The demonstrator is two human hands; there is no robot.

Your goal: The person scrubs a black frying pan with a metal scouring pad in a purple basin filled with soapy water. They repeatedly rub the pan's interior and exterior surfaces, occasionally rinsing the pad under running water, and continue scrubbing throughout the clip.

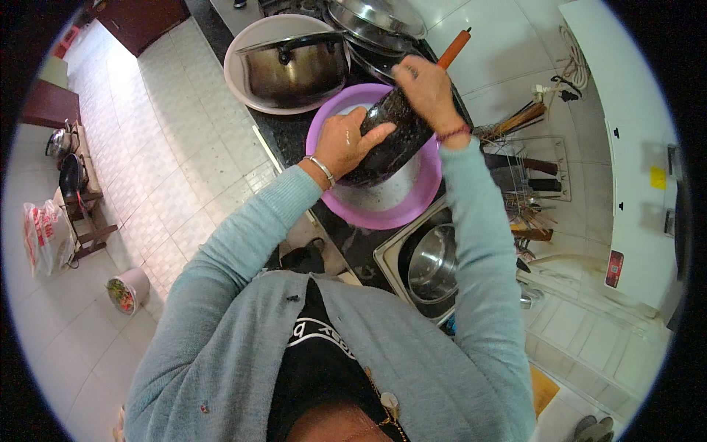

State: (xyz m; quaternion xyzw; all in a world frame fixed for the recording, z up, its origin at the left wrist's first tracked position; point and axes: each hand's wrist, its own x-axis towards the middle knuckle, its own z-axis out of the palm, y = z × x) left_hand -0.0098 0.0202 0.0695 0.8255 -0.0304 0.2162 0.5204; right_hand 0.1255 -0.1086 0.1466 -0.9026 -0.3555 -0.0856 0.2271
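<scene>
A dark pan (pixel 390 142) with an orange handle (pixel 455 48) is tilted up inside a purple plastic basin (pixel 378 221). Whitish liquid lies in the basin below it. My left hand (pixel 348 138) grips the pan at its left side, the thumb spread over the dark surface. Curled and slightly blurred, my right hand (pixel 428 91) is at the pan's upper right edge beside the handle; what is under its fingers is hidden. Just beyond the basin, a steel pot (pixel 298 72) lies tilted in a pale pink basin (pixel 236 83).
Metal lids (pixel 378 22) lie behind the purple basin. A sink (pixel 395 271) holding a steel bowl (pixel 433 265) is near my right forearm. Knives and utensils (pixel 525 166) hang in a wall rack at right. The black counter's left edge (pixel 268 143) drops to the tiled floor.
</scene>
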